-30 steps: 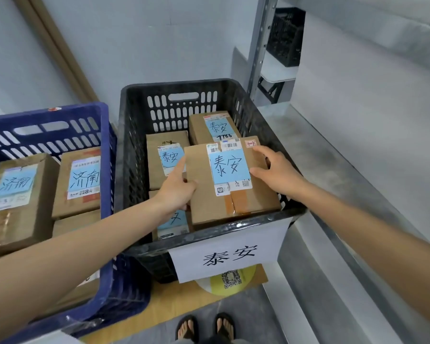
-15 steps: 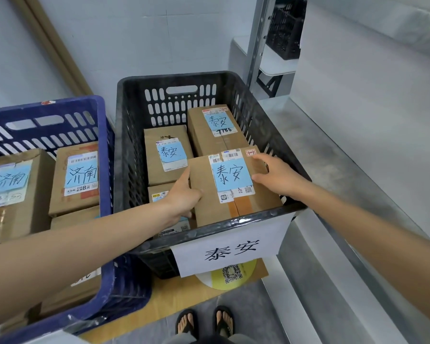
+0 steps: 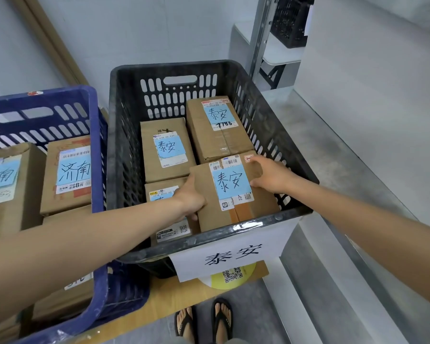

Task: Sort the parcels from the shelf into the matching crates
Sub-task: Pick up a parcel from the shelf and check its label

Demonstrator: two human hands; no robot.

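The brown cardboard parcel with a blue label point(image 3: 231, 182) lies in the black plastic crate point(image 3: 174, 67), my left hand point(image 3: 191, 198) and right hand point(image 3: 271, 176) gripping its sides.

A yellow QR sticker point(image 3: 230, 279) lies on a wooden board point(image 3: 179, 294) near 2 flip-flops point(image 3: 222, 319).

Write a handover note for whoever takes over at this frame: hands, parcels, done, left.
Left hand grips the left edge of the front parcel; right hand holds its right side.
The parcel, labelled 泰安, is low in the near right corner of the black crate, whose sign reads the same.
Done: three other parcels lie in that crate; 济南 parcels sit in the blue crate.
Left: release this parcel; whether more wait on the shelf is out of view.
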